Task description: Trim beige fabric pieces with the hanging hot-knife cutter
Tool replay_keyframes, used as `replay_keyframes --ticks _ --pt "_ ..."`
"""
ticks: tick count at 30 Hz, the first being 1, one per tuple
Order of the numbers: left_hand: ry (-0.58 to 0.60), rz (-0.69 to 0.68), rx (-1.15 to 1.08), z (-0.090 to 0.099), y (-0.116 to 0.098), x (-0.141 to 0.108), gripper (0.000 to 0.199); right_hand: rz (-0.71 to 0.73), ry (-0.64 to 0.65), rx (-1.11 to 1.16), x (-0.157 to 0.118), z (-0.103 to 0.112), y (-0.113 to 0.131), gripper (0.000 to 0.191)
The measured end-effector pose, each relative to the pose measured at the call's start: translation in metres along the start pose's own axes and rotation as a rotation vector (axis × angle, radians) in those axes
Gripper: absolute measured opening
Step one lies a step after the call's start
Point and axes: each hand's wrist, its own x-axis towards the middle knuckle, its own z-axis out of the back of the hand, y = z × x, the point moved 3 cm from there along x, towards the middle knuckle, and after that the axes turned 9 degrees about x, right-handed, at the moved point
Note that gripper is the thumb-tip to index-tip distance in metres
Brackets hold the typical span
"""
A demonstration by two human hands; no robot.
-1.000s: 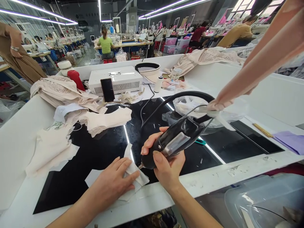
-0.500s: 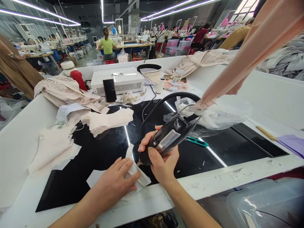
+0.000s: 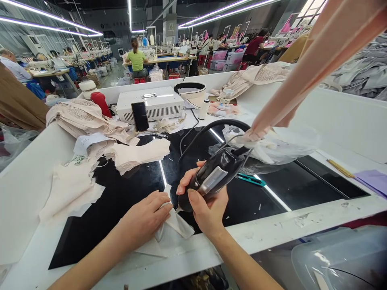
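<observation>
My right hand (image 3: pixel 207 205) wraps round a black corded hand tool (image 3: pixel 208 179) with a silver plate on its side and a pointed tip. The tip angles down to the left, right beside a pale fabric piece (image 3: pixel 178 223); whether it touches the cloth I cannot tell. My left hand (image 3: pixel 148 215) presses and grips this piece from the left, fingers bent close together and hiding part of it. A thin, see-through sheet (image 3: pixel 157 245) lies under the cloth near the front edge. Pink cloth (image 3: pixel 284 96) stretches from the tool's cord end towards the upper right.
Pale fabric stacks (image 3: pixel 139 153) lie behind my left hand, more fabric (image 3: pixel 68 189) at left. A teal cutter (image 3: pixel 250 179) and plastic bag (image 3: pixel 281 149) are at right. Behind stand a phone (image 3: pixel 140 117), white box (image 3: pixel 151 102) and bin (image 3: pixel 193 94). White walls (image 3: pixel 347 117) edge the bench.
My left hand has shifted slightly left and up, its fingers drawn closer together. The fabric shows more spread out at the front. The tool has barely moved.
</observation>
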Motion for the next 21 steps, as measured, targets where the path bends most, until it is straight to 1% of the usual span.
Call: replay_keyframes --ticks 4,6,9,15,21 --pt "0.078 -0.089 -0.126 -0.010 0.019 0.004 0.034 0.003 -0.001 -0.023 0.000 -0.001 0.001 0.042" --pt "0.115 -0.093 -0.157 -0.014 0.026 0.003 0.034 0.007 -0.003 -0.023 0.000 -0.001 0.001 0.042" --pt "0.130 -0.066 -0.174 -0.015 0.032 -0.001 0.034 0.021 0.006 -0.014 0.000 -0.002 0.003 0.040" --pt "0.127 -0.080 -0.115 -0.010 0.033 -0.010 0.032 0.017 -0.009 -0.037 0.000 -0.004 0.005 0.040" --pt "0.155 -0.171 -0.013 -0.002 0.026 -0.011 0.035 0.016 -0.011 -0.015 0.000 -0.004 0.006 0.040"
